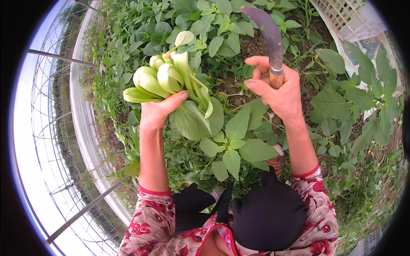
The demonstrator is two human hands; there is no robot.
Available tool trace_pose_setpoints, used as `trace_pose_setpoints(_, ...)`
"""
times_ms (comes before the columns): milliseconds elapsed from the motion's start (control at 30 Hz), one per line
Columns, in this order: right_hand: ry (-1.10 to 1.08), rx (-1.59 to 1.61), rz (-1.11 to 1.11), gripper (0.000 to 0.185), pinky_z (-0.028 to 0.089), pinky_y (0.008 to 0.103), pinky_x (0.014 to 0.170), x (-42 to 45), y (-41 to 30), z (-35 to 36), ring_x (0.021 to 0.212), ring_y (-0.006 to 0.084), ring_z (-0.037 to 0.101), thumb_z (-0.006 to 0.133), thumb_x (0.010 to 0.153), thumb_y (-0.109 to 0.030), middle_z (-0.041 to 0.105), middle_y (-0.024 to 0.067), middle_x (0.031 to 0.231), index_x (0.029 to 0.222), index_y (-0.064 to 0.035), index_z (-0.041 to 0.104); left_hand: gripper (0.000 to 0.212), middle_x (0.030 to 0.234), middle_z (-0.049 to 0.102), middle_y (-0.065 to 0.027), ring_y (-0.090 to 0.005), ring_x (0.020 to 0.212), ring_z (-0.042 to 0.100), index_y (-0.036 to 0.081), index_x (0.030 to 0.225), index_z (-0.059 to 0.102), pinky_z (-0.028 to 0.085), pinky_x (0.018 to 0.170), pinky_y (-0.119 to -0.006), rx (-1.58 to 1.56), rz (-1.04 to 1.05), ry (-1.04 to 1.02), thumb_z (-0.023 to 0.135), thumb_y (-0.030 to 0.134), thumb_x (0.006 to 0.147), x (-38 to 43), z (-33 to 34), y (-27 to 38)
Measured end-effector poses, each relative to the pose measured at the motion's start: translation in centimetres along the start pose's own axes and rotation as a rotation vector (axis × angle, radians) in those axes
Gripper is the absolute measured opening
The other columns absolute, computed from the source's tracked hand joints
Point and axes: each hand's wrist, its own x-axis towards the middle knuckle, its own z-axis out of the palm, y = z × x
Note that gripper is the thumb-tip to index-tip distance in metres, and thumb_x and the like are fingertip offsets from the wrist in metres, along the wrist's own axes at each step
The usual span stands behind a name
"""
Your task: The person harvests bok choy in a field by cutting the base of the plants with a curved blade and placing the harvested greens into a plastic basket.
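Several heads of bok choy [160, 78] are bunched in my left hand [157, 112], their pale cut bases turned up and away from me and a broad green leaf hanging below. My thumb presses across the stems; the other fingers are hidden under the bunch. My right hand [282, 92] grips the wooden handle [276, 80] of a sickle-shaped harvesting knife [270, 38]. Its curved, darkened blade points away from me and hooks to the left, apart from the vegetables. Index finger and thumb stand partly away from the handle.
Leafy plants [189, 19] and weeds cover the ground, with bare soil [253, 44] between them. A tall weed [233, 144] rises close before me. At the upper right stands a white plastic crate [352, 19]. Metal greenhouse poles [83, 212] and plastic film [85, 128] line the left.
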Motion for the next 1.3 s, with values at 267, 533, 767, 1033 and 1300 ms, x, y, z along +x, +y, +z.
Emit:
trace_pose_setpoints(267, 0.006, -0.103, -0.1, 0.03, 0.05, 0.0257, 0.067, 0.0, 1.5, 4.5, 0.073, 0.0083, 0.06, 0.078, 0.076, -0.01, 0.068, 0.0047, 0.083, 0.101, -0.0008, 0.065, 0.05, 0.107, 0.064, -0.0057, -0.0136, 0.095, 0.062, 0.001, 0.117, 0.058, 0.053, 0.085, -0.03, -0.095, 0.179, -0.102, 0.078, -0.002, 0.071, -1.6, 4.9, -4.4)
trace_pose_setpoints(533, 0.157, 0.348, -0.275, 0.018, 0.043, 0.0215, 0.048, -0.5, 1.2, 2.6, 0.053, 0.0053, 0.052, 0.068, 0.083, 0.002, 0.065, 0.0049, 0.075, 0.101, 0.0014, 0.064, 0.048, 0.111, 0.059, -0.0098, -0.0199, 0.099, 0.06, 0.001, 0.121, 0.051, 0.051, 0.089, -0.036, -0.4, 0.208, 0.108, 0.071, 0.0, 0.077, -1.2, 1.7, -3.2)
trace_pose_setpoints(767, 0.347, -1.144, -0.187, 0.026, 0.049, 0.0389, 0.056, 0.8, 0.8, -4.2, 0.06, 0.0262, 0.063, 0.071, 0.082, -0.019, 0.066, 0.0129, 0.075, 0.098, -0.001, 0.063, 0.044, 0.106, 0.063, -0.0137, -0.0234, 0.093, 0.063, -0.001, 0.12, 0.053, 0.054, 0.085, -0.037, -0.295, 0.359, 0.52, 0.068, 0.003, 0.079, -1.3, -7.3, 1.0)
trace_pose_setpoints(1033, -0.54, -1.241, 0.233, 0.02, 0.05, 0.0481, 0.076, 1.2, 13.1, 2.3, 0.085, 0.0401, 0.064, 0.051, 0.083, -0.007, 0.064, 0.0261, 0.084, 0.098, 0.0052, 0.055, 0.046, 0.094, 0.067, -0.0062, -0.0113, 0.082, 0.062, 0.001, 0.111, 0.06, 0.05, 0.077, -0.025, 0.752, 0.32, 0.221, 0.074, 0.004, 0.068, -0.9, -5.9, 5.0)
trace_pose_setpoints(1300, 0.09, -0.576, 0.683, 0.028, 0.046, 0.0508, 0.068, 6.2, 23.6, -0.1, 0.077, 0.0436, 0.062, 0.055, 0.091, -0.025, 0.065, 0.0231, 0.084, 0.101, 0.0001, 0.054, 0.042, 0.139, 0.046, -0.0168, -0.0299, 0.093, 0.066, 0.0, 0.102, 0.062, 0.054, 0.078, -0.039, 1.695, 0.187, -0.872, 0.071, 0.011, 0.062, 7.8, 1.7, -3.8)
